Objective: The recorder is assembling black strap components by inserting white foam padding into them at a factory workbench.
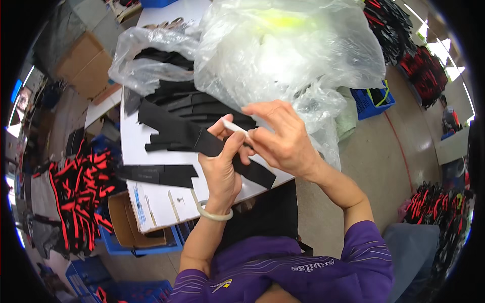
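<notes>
My left hand (221, 169) grips a long black fabric strap (192, 139) that runs from the pile on the white table (166, 199) down under both hands. My right hand (284, 137) pinches a small white strip (235, 126) against the strap, right above my left thumb. A pale bangle (214, 215) circles my left wrist. More black straps (194, 103) lie stacked behind, partly under a clear plastic bag (151, 55).
A large crumpled clear bag (283, 45) fills the table's far side. Another black strap (154, 174) lies at the table's left edge. Piles of red and black straps (78, 189) sit on the floor left and right (429, 204). Blue crates (376, 101) and cardboard boxes (83, 63) stand around.
</notes>
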A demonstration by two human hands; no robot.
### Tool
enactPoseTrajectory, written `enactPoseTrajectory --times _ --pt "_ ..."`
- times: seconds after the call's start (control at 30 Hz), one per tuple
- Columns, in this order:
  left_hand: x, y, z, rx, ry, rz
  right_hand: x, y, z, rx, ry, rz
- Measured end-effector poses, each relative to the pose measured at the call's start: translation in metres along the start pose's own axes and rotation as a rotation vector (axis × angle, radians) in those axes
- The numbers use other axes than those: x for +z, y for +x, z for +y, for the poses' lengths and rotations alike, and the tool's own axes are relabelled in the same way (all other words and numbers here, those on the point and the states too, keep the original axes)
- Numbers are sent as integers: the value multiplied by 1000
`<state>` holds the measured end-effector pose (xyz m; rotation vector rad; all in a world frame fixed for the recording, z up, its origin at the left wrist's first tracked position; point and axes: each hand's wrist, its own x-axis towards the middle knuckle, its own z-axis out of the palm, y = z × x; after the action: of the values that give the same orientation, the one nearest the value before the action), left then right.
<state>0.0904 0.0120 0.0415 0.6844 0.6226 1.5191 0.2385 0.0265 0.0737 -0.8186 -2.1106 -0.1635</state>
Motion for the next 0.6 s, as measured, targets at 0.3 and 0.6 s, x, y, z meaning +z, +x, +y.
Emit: enactPoseTrajectory --times 0.3,0.6 --pt "-35 -27 15 102 19 160 27 -4 -22 378 827 -294" --pt "-54 -26 21 99 -50 -57 41 0 -38 261 538 -29"
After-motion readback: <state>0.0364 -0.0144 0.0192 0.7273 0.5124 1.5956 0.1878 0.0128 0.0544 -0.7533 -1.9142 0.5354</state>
